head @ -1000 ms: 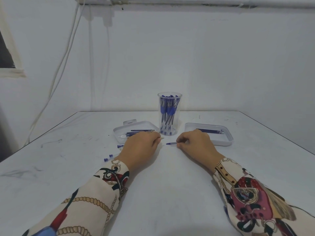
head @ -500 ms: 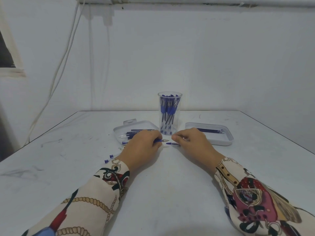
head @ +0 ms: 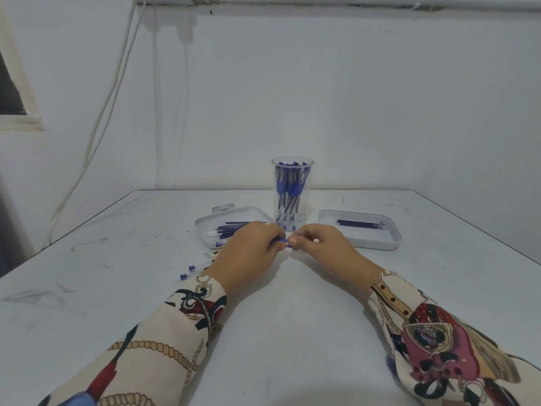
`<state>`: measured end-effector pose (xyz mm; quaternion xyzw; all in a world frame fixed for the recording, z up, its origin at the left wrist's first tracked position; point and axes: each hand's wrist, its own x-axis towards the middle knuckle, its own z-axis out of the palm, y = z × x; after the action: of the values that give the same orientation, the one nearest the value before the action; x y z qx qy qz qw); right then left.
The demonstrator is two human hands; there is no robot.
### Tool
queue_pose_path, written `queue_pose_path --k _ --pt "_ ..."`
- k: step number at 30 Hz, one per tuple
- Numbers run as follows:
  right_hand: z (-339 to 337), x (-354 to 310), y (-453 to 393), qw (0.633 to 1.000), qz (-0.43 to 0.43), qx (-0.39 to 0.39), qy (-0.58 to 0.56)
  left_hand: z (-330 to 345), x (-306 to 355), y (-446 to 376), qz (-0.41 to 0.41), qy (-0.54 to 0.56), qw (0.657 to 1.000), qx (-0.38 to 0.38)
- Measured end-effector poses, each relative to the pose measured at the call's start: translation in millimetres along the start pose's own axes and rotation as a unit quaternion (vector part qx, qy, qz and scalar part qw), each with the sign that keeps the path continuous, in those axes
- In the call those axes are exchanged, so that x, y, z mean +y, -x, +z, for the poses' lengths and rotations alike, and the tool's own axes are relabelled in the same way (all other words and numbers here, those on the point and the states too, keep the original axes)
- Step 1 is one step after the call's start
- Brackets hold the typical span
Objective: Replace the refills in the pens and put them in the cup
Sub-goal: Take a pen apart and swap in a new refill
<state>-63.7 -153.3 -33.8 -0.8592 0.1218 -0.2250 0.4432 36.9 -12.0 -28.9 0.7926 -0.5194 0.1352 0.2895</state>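
Hands meeting at the centre of the tabletop (head: 278,332), just in front of the cup (head: 292,194). The left hand (head: 248,256) is closed around a pen (head: 279,241), of which only a short blue stretch shows past its fingers; the right hand (head: 319,247) pinches a small piece at the pen's tip end, too hidden to identify, so that the two hands all but touch. The step appears to be the closing of the pen's front end after a refill change. It is best done with the barrel held still in the left hand and the right-hand piece kept in line with it, turned or pressed gently until seated, since a skewed start could jam. The clear cup stands upright and already holds many blue pens. A left tray (head: 205,227) with refills and a right tray (head: 392,244) with a few refills flank the cup. Loose pens (head: 191,268) lie near the left sleeve (head: 175,332).
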Motion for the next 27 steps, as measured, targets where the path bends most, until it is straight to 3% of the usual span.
queue_pose_path --k 6,15,20,27 --pt "0.6 -4.4 1.5 0.996 0.006 0.020 -0.092 -0.6 0.0 -0.5 0.019 -0.007 1.000 0.011" --pt "-1.5 -2.2 0.1 0.998 0.040 0.028 -0.044 -0.4 -0.2 -0.1 0.021 -0.014 0.999 0.025" --pt "-3.7 -5.7 1.3 0.993 0.033 0.011 -0.115 -0.3 -0.8 0.0 0.025 -0.017 0.999 0.021" --pt "-3.0 -3.5 0.8 0.994 0.045 0.018 -0.098 0.2 -0.3 0.2 0.031 -0.021 0.999 0.026"
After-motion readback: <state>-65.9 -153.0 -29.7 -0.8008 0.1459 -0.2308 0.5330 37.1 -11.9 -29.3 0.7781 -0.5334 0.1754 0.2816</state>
